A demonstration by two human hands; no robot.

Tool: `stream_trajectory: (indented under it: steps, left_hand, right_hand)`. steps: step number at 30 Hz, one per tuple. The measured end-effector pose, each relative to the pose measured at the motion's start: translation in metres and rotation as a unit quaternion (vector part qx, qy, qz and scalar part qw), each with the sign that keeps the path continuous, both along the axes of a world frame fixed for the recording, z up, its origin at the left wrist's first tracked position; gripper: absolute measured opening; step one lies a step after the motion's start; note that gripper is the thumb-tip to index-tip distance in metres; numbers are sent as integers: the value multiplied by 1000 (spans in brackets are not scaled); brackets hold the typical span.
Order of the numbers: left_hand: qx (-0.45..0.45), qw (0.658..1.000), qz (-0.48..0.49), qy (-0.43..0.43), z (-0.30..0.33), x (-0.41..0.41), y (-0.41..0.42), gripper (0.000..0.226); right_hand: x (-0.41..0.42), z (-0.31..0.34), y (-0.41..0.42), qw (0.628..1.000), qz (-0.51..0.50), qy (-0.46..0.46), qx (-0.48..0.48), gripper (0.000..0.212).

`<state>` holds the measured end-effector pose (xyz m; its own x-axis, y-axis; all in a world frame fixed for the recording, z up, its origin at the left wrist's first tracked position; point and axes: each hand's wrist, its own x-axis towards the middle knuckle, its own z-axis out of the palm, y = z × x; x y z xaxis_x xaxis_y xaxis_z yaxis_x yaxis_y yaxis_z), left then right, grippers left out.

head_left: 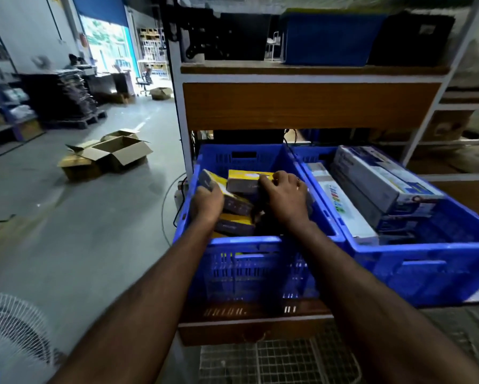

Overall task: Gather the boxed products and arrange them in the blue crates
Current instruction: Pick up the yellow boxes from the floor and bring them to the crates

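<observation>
We have both hands in the left blue crate (243, 242): left hand (207, 202) and right hand (284, 191) fingers each clamp a yellow box (249, 180). Right crate (415, 253) already holds long boxes (377, 181); left crate is partly filled, still being arranged.

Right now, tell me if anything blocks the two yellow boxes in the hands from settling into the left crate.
Nothing outside it does. The left hand and right hand hold their yellow boxes already inside the left crate. Only other yellow boxes piled loosely beneath them stand in the way of laying them flat.
</observation>
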<state>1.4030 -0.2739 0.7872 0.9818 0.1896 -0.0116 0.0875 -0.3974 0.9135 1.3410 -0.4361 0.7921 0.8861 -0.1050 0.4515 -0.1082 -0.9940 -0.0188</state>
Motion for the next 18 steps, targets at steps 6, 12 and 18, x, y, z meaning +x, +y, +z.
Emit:
stream_trajectory:
  steps: [6, 12, 18]
  left_hand:
    - [239, 968, -21, -75, 1, -12, -7, 57]
    - [302, 943, -46, -132, 3, -19, -9, 46]
    - [295, 925, -83, -224, 6, -32, -11, 41]
  right_hand:
    - [-6, 1, 0, 999, 27, -4, 42, 69]
    - [-11, 1, 2, 996, 35, -64, 54, 52]
    - [-23, 6, 1, 987, 57, -119, 94, 39]
